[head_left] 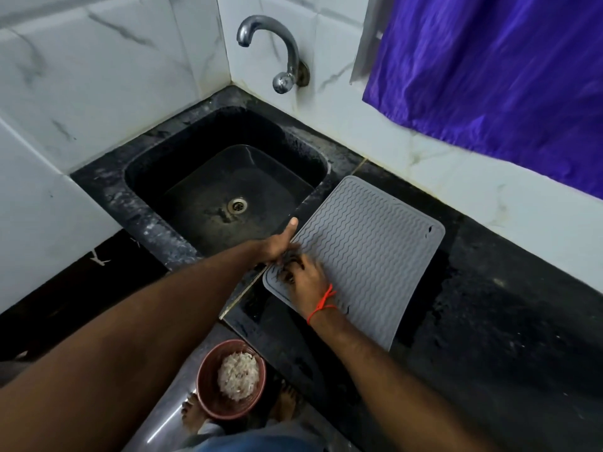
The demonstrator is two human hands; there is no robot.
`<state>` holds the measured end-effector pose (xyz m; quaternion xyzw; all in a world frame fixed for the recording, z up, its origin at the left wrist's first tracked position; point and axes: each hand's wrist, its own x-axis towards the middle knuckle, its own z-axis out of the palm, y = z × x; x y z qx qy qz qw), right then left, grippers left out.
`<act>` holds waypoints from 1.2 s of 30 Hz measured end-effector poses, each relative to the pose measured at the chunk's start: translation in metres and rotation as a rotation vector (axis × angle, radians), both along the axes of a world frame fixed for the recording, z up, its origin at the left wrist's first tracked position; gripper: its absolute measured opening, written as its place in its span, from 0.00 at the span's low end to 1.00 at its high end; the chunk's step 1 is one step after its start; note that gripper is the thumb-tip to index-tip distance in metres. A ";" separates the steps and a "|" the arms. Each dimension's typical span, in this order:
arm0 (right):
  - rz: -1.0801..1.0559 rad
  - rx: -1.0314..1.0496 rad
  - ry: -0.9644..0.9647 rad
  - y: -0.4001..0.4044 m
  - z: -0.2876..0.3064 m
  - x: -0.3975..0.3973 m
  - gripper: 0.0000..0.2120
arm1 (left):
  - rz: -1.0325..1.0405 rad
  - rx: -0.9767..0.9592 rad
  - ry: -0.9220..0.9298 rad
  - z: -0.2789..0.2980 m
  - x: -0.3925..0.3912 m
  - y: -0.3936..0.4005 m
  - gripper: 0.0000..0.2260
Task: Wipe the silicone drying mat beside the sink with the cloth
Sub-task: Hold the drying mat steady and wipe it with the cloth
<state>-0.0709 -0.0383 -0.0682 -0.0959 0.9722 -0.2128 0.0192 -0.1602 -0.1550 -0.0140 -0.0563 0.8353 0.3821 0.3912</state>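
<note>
Two hands meet at the near left corner of the grey silicone drying mat.

Nearest us, on the floor by our bare feet, we see a round reddish bowl holding a pale shredded scrubber. Above it, our right hand, a red thread at its wrist, curls its fingers around a dark crumpled cloth on the mat. Our left hand grips the mat's edge, thumb stretched along it. The wavy-ribbed mat lies flat on the black stone desk, just right of the black sink. Farther back, we see a metal tap and a purple curtain.
</note>
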 end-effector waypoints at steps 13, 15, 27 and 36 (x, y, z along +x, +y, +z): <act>-0.179 -0.012 -0.035 0.079 0.019 -0.031 0.18 | -0.236 -0.209 0.040 -0.011 0.013 -0.001 0.27; -0.140 0.050 -0.025 0.071 0.012 -0.018 0.16 | -0.294 -0.289 0.078 -0.015 0.016 -0.001 0.26; -0.046 -0.192 -0.079 0.057 0.027 0.024 0.17 | -0.487 -0.463 0.211 -0.025 0.023 -0.004 0.31; -0.091 -0.048 0.010 0.031 0.009 0.052 0.17 | -0.491 -0.467 0.227 -0.027 0.023 -0.005 0.29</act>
